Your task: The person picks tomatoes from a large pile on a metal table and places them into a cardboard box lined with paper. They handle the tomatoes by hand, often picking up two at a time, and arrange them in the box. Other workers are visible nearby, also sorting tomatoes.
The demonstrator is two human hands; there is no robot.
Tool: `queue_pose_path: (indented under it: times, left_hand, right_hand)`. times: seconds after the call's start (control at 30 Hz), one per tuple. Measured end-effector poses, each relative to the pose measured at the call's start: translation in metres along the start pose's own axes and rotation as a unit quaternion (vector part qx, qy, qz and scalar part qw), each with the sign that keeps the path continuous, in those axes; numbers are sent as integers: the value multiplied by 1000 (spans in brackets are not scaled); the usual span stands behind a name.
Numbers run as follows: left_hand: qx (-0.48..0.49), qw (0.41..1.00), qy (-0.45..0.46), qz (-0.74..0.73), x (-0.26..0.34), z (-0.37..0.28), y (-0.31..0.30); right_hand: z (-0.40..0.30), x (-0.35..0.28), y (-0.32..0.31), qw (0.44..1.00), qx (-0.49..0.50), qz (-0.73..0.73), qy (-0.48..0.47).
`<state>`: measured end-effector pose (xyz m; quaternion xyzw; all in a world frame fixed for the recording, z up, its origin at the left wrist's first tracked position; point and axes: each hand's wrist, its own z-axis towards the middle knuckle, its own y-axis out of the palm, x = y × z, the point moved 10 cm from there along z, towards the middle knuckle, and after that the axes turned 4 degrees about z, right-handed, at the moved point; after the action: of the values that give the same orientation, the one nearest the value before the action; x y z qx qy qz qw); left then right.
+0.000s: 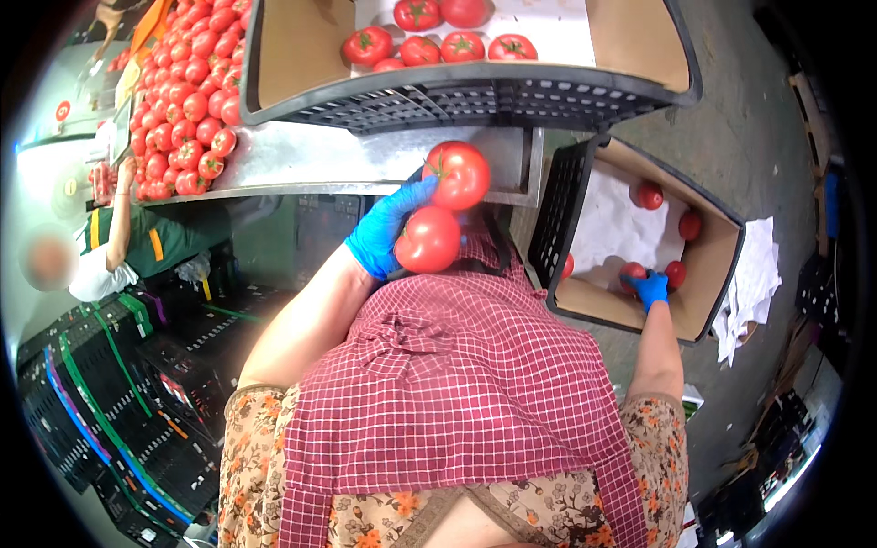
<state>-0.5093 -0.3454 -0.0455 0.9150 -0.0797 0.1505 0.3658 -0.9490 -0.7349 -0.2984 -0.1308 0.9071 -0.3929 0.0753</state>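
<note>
Two large red tomatoes, one above the other (pixel 458 175), are in my blue-gloved left hand (pixel 392 233), in front of my apron near the metal table's edge. The lower tomato (pixel 428 240) sits against my palm. Off to the right, my right hand (pixel 649 286), also in a blue glove, reaches into a black plastic crate (pixel 563 212) lined with cardboard and white paper. Its fingers are on a tomato (pixel 630 277) at the crate's near side. Several other tomatoes (pixel 675 274) lie apart along the crate's walls.
A second lined crate (pixel 425 103) with several tomatoes stands on the metal table (pixel 315 154). A large heap of tomatoes (pixel 185 103) covers the table's left part. A co-worker (pixel 130 233) is beyond it. Stacked black crates (pixel 116 397) stand lower left; white paper sheets (pixel 750 281) lie right.
</note>
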Motion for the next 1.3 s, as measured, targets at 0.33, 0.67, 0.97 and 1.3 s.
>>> queue_pose_path:
  times: [0.33,0.67,0.97,1.3]
  left_hand:
    - [-52,993,61,-92,58,-59,44]
    - [-170,961,156,-152,188,-69,63]
    - [-110,941,232,-221,240,-128,-62]
    - [52,924,374,58,294,-178,-210]
  right_hand:
    - [-74,-81,-71,678,-57,728,-88]
    - [-260,-319,-199,391,-200,777,-451]
    - [-373,-574,-192,427,-250,786,-371]
    - [-438,-792,-134,559,-294,653,-418]
